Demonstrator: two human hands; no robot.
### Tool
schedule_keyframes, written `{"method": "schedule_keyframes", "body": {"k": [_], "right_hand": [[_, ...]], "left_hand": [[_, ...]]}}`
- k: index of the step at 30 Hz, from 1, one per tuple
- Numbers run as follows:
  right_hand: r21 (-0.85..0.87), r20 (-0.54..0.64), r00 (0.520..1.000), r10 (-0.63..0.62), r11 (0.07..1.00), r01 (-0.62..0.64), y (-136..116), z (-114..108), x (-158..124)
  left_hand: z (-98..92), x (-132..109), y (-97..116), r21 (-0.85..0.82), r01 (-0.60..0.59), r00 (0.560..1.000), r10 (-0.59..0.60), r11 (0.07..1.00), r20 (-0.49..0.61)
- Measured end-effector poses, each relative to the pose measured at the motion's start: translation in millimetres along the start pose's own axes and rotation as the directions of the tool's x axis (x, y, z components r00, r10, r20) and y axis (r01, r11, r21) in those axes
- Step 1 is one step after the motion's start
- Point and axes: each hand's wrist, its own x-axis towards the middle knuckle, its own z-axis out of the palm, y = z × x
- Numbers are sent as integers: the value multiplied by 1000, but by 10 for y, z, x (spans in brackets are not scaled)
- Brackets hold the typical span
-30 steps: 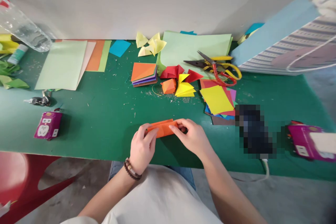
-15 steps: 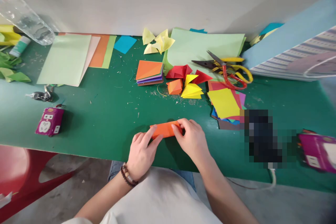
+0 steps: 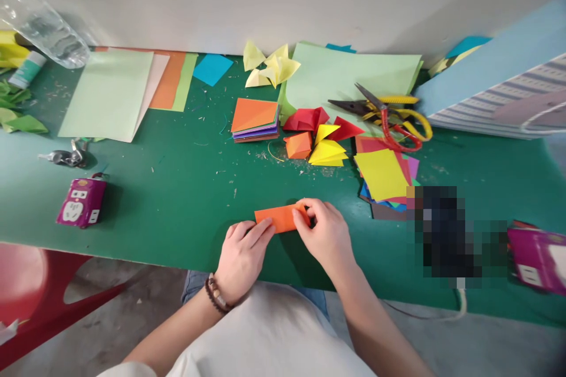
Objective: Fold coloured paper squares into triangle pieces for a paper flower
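Observation:
A folded strip of orange paper (image 3: 283,216) lies between my two hands near the front of the green table. My right hand (image 3: 328,232) pinches its right end, the thumb on top and the fingers curled behind. On the lower left edge, the fingers of my left hand (image 3: 244,247) are closed against the paper. The strip's left corner sticks out free beyond those fingertips. Beyond the hands are a folded orange paper piece (image 3: 298,145), yellow folded pieces (image 3: 328,153), red folded pieces (image 3: 306,119) and a stack of coloured paper squares (image 3: 255,119).
Scissors and pliers with red and yellow handles (image 3: 398,123) lie on light green sheets (image 3: 318,73). Coloured squares (image 3: 382,175) sit beside a pixelated dark object (image 3: 446,235). At left are a purple socket block (image 3: 82,203), keys (image 3: 68,156), paper sheets (image 3: 108,94) and a bottle (image 3: 48,29).
My left fingers have shifted from the strip's left end to its lower edge, uncovering the left corner. The right hand keeps its pinch. The camera view has shifted slightly.

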Motion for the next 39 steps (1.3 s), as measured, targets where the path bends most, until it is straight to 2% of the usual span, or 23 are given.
{"method": "schedule_keyframes", "body": {"k": [9,17,39], "right_hand": [[9,-16,1000,4,1000,-4,4,-2,-32],[-6,-30,1000,-10,1000,10,-7,13,-48],[-98,-44,998,-42,994,38,-19,36,-47]], "left_hand": [[-4,-14,4,30,-33,999,33,999,5],[2,-11,-2,23,-94,994,95,995,-46],[9,3,5,-25,-47,999,46,999,-20]]}}
